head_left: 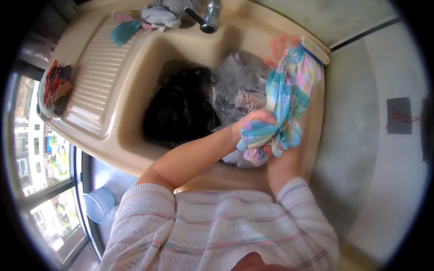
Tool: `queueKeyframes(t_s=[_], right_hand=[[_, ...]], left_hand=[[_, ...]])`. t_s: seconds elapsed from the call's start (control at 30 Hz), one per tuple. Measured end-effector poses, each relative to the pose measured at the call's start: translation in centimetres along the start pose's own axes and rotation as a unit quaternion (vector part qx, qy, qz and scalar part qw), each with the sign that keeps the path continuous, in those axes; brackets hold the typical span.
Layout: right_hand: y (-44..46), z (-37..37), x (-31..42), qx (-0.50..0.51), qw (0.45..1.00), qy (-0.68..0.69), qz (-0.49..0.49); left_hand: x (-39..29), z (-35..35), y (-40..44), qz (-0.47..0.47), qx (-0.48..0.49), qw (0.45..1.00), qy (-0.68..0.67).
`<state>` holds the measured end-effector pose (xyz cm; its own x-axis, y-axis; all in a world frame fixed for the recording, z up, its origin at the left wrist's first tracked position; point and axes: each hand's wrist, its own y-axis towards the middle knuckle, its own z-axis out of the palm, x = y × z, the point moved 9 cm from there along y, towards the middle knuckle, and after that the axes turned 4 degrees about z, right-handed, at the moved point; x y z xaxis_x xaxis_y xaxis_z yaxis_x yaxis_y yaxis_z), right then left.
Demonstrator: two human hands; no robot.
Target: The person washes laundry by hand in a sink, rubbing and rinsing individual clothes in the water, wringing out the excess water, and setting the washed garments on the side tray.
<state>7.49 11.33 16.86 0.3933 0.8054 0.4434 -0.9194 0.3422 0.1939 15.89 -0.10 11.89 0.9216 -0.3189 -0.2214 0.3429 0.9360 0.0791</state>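
My left hand (pixel 257 120) grips the lower bunch of a wet-looking blue, pink and yellow checked cloth (pixel 285 95). Its thumb lies over the folds, and the cloth hides most of its other fingers. The cloth stretches up along my right forearm, covering much of it. Beyond the cloth's upper left edge, blurred reddish fingers of my right hand (pixel 281 47) show spread apart; the palm is hidden. Below, dark laundry (pixel 183 104) lies in the beige sink (pixel 131 97), beside pale sheer fabric (pixel 239 67) and a beige lacy piece (pixel 250 100).
A tap (pixel 209 19) stands at the back beside a grey cloth (pixel 162 17). The ribbed drainboard (pixel 97 86) bears a teal cloth (pixel 125 32) and a red and grey bundle (pixel 56 90). A pale oblong object (pixel 315 50) sits on the right rim. A blue bucket (pixel 98 204) stands by the window.
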Motion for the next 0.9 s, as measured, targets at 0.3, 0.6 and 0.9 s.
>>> queueKeyframes(t_s=[0.3,0.6,0.9], right_hand=[[-0.8,-14.1,3.5,-0.345,0.540,-0.762,0.092],[-1.8,-17.8,2.8,-0.402,0.411,-0.811,0.108],[-3.3,-9.9,5.2,-0.060,0.983,-0.174,-0.013]], left_hand=[[-2.9,-6.9,-0.3,-0.054,-0.288,0.895,0.337],[-7.1,-8.5,-1.3,-0.031,-0.381,0.568,0.729],[-4.7,-3.9,1.6,0.088,-0.121,0.987,-0.063]])
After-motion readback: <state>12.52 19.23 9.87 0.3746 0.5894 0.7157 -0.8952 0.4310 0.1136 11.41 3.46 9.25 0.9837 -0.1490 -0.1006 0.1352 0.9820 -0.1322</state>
